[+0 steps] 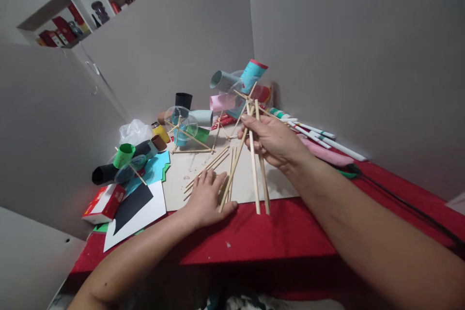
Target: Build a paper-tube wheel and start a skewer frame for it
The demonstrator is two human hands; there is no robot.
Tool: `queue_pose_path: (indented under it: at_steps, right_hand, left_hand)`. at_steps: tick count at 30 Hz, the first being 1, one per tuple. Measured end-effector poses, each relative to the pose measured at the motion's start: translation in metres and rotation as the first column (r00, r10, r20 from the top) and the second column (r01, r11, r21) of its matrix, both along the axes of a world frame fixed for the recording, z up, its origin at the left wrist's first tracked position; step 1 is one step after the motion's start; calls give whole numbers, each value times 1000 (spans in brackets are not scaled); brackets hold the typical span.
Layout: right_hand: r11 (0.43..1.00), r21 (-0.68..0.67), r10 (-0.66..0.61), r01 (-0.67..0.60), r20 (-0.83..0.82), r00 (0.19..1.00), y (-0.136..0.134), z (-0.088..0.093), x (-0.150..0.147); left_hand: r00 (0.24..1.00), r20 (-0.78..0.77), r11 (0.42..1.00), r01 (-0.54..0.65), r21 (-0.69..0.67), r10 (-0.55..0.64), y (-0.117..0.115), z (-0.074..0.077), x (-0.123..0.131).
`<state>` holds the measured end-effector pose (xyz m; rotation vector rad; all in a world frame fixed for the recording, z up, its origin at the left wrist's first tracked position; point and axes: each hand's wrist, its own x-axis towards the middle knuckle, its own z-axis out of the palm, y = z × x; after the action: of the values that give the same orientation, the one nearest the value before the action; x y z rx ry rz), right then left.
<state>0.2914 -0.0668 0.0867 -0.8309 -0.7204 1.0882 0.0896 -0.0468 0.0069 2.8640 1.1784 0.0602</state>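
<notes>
My right hand (271,140) is closed around several thin wooden sticks (253,164), held up over the board with their lower ends fanned toward me. Where their upper ends cross the wooden frame behind, I cannot tell whether they touch it. My left hand (207,198) lies with fingers spread on the pale board (178,167) at its front edge. Loose wooden sticks (214,164) rest beside and partly under its fingers. Behind stands a triangular stick frame (192,151) bearing a clear plastic disc (181,123) with coloured paper tubes. Farther right is a similar wheel with a blue tube (253,75).
A red cloth (250,235) covers the table. At left are a red-and-white box (103,203), black paper (134,206), a green tube (124,155) and a yellow bottle (160,131). White sticks (330,143) and a pink glue gun-like object (327,152) lie at right. Walls stand close behind.
</notes>
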Motion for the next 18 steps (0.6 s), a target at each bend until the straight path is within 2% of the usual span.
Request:
queue_pose_path:
  at_steps: [5, 10, 14, 18]
  right_hand:
    - [1000, 18, 15, -15, -4, 1000, 2, -3, 0]
    - [1000, 5, 8, -8, -1, 1000, 6, -7, 2]
    - [1000, -9, 6, -6, 6, 1000, 8, -8, 1]
    - [1000, -23, -7, 8, 15, 1000, 8, -8, 1]
  left_hand:
    - [993, -15, 993, -117, 0, 117, 9, -1, -10]
    - [982, 4, 978, -187, 88, 188, 22, -2, -16]
    - [994, 23, 975, -108, 197, 105, 26, -3, -19]
    - [995, 98, 977, -25, 214, 4, 29, -10, -17]
